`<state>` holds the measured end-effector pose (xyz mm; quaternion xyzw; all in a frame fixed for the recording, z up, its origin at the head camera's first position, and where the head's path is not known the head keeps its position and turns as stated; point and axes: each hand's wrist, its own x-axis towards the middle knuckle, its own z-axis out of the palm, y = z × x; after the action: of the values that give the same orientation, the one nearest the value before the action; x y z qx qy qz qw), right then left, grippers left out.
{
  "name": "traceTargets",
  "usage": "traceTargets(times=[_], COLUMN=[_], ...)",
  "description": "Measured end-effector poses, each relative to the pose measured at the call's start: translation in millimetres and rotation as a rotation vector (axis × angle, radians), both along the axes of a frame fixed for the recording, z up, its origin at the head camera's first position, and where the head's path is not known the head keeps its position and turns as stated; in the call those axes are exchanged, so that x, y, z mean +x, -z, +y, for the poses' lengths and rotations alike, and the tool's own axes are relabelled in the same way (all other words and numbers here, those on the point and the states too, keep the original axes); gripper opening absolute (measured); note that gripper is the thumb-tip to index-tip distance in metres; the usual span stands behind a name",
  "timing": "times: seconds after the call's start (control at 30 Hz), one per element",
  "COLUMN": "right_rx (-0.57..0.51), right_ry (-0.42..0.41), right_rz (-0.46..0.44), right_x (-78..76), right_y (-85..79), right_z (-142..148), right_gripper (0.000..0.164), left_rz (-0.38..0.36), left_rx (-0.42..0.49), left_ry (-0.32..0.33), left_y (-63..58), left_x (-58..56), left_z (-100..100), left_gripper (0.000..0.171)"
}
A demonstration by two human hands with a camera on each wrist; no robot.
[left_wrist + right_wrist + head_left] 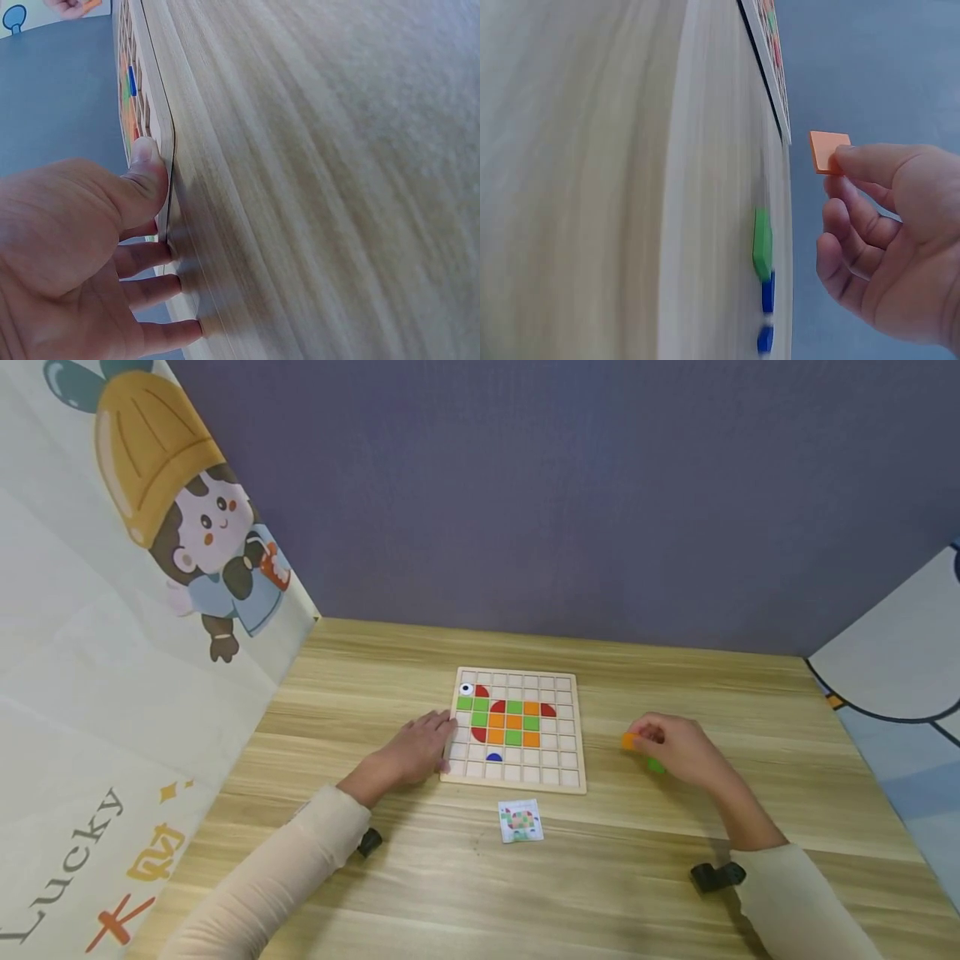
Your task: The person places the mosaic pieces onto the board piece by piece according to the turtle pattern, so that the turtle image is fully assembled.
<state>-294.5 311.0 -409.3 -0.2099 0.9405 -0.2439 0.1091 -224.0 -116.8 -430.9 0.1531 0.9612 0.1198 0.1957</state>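
Note:
My right hand (681,750) pinches an orange square tile (825,152) between thumb and fingertips, raised over the table. A green piece (761,246) and two blue pieces (768,293) lie below it in the right wrist view. My left hand (417,749) rests against the left side of a wooden grid board (517,787), thumb on the frame and the other fingers fairly straight along the edge. Green, orange and red tiles on the grid make an animal-like figure, with a round eye tile (467,689) at upper left. Lower down on the grid sits a blue half-round tile (494,757).
A small picture card (521,821) with a coloured figure lies in front of the board. The wood-grain table (600,877) meets a dark upright panel (555,502) at the back. Printed panels stand at both sides.

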Motion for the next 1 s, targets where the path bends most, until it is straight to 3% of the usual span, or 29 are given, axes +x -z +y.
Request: traceTargets(times=[0.63, 1.0], right_rx=[-0.085, -0.065], right_ry=[-0.083, -0.095], right_rz=[0.007, -0.016], right_x=[-20.2, -25.7], right_y=[9.8, 15.3], right_z=[-65, -101], right_gripper=[0.014, 0.011], left_rz=[-0.004, -0.001], left_rx=[-0.021, -0.019], left_ry=[-0.002, -0.006], left_y=[-0.6, -0.4], left_x=[1.5, 1.7], left_z=[1, 1], left_gripper=[0.075, 0.075])
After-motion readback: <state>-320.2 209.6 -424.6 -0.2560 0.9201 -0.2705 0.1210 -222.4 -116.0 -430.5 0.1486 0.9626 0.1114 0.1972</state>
